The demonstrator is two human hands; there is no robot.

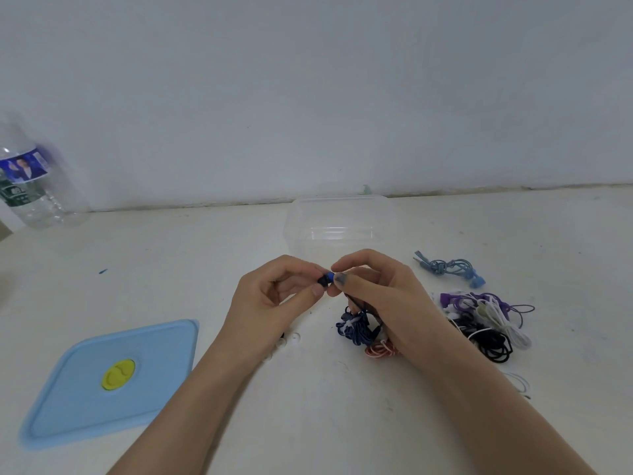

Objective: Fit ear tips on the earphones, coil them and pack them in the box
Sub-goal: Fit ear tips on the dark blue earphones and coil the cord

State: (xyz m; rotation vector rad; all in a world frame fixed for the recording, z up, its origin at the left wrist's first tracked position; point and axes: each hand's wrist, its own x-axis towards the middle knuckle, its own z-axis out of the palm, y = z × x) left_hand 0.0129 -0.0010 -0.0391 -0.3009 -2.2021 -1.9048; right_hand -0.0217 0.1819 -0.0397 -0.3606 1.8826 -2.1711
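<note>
Both hands meet above the middle of the table. My left hand pinches a small dark ear tip between thumb and forefinger. My right hand pinches a blue earbud right against that tip. The earbud's dark blue cable hangs down from my right hand and lies bunched on the table. The clear plastic box stands open just behind my hands. Small white ear tips lie on the table under my left wrist.
The box's light blue lid with a yellow centre lies at the front left. A coiled grey-blue earphone and a heap of purple, white and black earphones lie to the right. A pink cable shows under my right wrist. A water bottle stands far left.
</note>
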